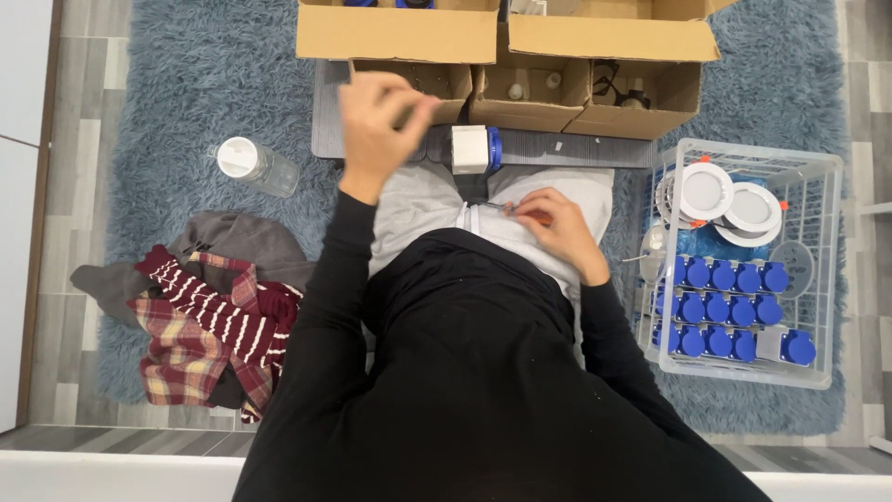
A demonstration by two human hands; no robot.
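Blue rug (186,84): boxes (520,88) at 12 o'clock, crate (818,270) at 3, clothes (214,316) at 9. Left hand (381,121) raised, fingertips pinched, contents unclear; right hand (553,228) pinches a thin tool (497,205)

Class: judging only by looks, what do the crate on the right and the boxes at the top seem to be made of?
Crate: apparently clear, glossy plastic, since its contents show through the slotted walls. Boxes: matte brown cardboard, judging by the folded flaps and raw edges.

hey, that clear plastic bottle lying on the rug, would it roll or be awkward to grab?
The clear bottle lies on its side, so a push could roll it, though the shaggy blue rug probably damps that. It looks mostly empty, so likely light and easily squeezed.
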